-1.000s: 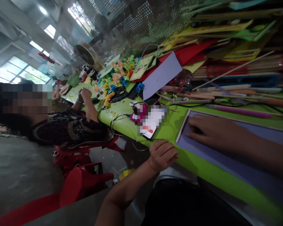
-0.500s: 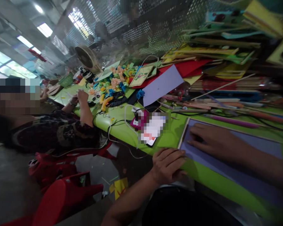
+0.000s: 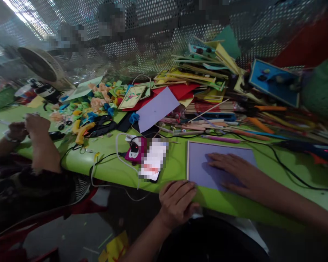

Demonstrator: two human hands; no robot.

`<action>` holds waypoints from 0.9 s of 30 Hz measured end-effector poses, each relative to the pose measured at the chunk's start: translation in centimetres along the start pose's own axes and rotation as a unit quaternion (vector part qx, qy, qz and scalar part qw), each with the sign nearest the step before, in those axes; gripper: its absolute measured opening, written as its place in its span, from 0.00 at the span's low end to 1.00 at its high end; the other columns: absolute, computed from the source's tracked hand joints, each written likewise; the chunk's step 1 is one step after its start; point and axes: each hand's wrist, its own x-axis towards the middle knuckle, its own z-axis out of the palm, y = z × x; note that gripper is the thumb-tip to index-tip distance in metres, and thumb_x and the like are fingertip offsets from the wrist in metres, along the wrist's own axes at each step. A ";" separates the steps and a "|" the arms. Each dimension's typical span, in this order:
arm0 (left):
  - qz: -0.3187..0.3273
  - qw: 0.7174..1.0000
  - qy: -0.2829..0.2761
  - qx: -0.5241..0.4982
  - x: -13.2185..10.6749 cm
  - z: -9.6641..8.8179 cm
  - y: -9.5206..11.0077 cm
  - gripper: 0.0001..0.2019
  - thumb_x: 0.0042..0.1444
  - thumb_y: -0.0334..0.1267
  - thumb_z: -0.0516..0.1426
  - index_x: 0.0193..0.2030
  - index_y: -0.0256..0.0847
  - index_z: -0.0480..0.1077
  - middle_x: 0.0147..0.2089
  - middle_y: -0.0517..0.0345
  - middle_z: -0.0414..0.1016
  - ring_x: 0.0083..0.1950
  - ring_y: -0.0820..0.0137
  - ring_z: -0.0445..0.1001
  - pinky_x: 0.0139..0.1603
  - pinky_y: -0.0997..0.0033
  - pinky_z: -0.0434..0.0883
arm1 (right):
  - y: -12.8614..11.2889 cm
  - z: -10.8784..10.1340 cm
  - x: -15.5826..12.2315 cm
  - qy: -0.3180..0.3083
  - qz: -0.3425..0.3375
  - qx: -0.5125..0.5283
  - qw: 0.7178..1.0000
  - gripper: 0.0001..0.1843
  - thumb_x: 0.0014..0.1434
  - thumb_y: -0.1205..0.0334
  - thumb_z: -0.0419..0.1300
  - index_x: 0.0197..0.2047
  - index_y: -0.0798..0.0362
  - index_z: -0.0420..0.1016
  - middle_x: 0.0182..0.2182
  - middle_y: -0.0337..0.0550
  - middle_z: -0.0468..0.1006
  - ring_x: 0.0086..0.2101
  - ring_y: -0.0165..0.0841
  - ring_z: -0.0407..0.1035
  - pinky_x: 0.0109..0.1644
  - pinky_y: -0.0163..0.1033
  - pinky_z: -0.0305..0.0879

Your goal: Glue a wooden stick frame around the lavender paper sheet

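Note:
A purple sheet with thin pale strips along its edges [image 3: 199, 171] lies flat on the green table [image 3: 177, 160]. My right hand [image 3: 232, 169] is laid palm down on the sheet, fingers stretched out and holding nothing. At the table's front edge, by the sheet's near left corner, my left hand [image 3: 177, 202] is closed with its fingers curled. Whatever is inside those fingers, if anything, is hidden. Just beyond it lies a lit phone [image 3: 154, 160] beside a magenta object with a white and black front [image 3: 136, 150].
A loose purple card [image 3: 158, 109], paper flowers [image 3: 100, 96], yellow-handled glue gun [image 3: 83, 131] and a dark glue gun [image 3: 314, 151] lie along the table. Framed pictures and sticks are piled behind. A black cable [image 3: 278, 156] crosses on the right. A co-worker's hands [image 3: 35, 125] are at left.
The view has swung to the right. My right hand has flattened, its fingers now stretched out on the purple sheet. My left hand stays curled at the table edge.

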 end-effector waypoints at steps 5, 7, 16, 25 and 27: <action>-0.012 1.000 0.003 -0.027 0.0 -0.1 0.0 0.18 0.72 0.47 0.50 0.48 0.41 0.78 0.43 0.54 0.86 0.50 0.66 0.82 0.56 0.63 0.71 | 0.3 -0.3 0.2 0.006 0.024 0.005 1.000 0.34 0.66 0.45 0.59 0.73 0.34 0.60 0.72 0.44 0.63 0.70 0.48 0.56 0.73 0.68 0.48; -0.013 0.999 0.011 -0.038 -0.2 0.0 0.1 0.17 0.72 0.47 0.51 0.46 0.41 0.78 0.40 0.54 0.85 0.47 0.67 0.81 0.55 0.63 0.71 | 0.7 -0.7 0.4 0.006 0.028 0.006 1.000 0.34 0.66 0.45 0.59 0.73 0.36 0.60 0.72 0.45 0.63 0.71 0.48 0.56 0.73 0.69 0.47; -0.022 0.993 0.019 -0.110 1.5 -2.0 1.0 0.08 0.68 0.41 0.56 0.45 0.41 0.75 0.37 0.56 0.81 0.41 0.68 0.78 0.54 0.61 0.75 | 0.7 -1.9 0.0 0.018 0.034 0.067 0.997 0.34 0.64 0.47 0.62 0.71 0.37 0.63 0.71 0.44 0.65 0.69 0.49 0.59 0.73 0.68 0.50; 0.033 0.976 -0.127 -0.177 2.1 -3.4 2.4 0.10 0.68 0.41 0.58 0.51 0.40 0.75 0.41 0.60 0.85 0.42 0.74 0.82 0.65 0.66 0.72 | 0.6 -2.4 -1.1 0.066 0.099 0.097 0.988 0.27 0.65 0.47 0.61 0.66 0.40 0.70 0.66 0.47 0.73 0.65 0.50 0.66 0.69 0.62 0.63; 0.026 0.973 -0.115 -0.197 2.1 -3.8 2.4 0.10 0.69 0.41 0.56 0.50 0.39 0.75 0.38 0.61 0.84 0.37 0.76 0.81 0.62 0.69 0.74 | 0.8 -2.3 -1.1 0.075 0.088 0.099 0.988 0.27 0.65 0.48 0.61 0.65 0.40 0.70 0.66 0.46 0.73 0.65 0.49 0.66 0.69 0.63 0.63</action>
